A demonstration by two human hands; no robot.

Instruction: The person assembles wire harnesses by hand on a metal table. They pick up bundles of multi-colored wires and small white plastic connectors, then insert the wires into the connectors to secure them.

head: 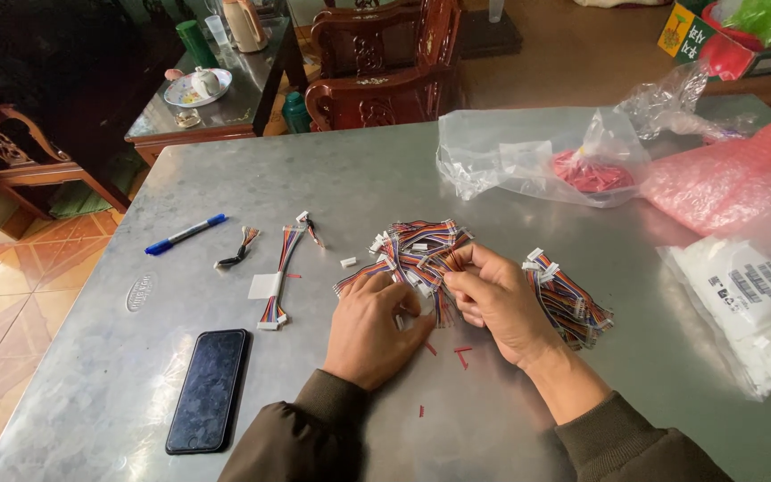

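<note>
While both hands are working at mid-table, the left hand [375,323] is pressing curled fingers on the harness pile [417,250]; the right hand [493,299] is pinching one harness [443,303]. Wires are looking light, limp, tangle-prone; white connectors seem the firmest hold. Second bundle [568,299] is lying just right. Phone [209,388] and pen [184,234] are sitting well left; the table [225,178] edge is staying distant.

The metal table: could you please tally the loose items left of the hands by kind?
Blue pen: 1
Black phone: 1
Long ribbon cable: 1
Short dark cable: 1
Total: 4, all on the metal table.
</note>
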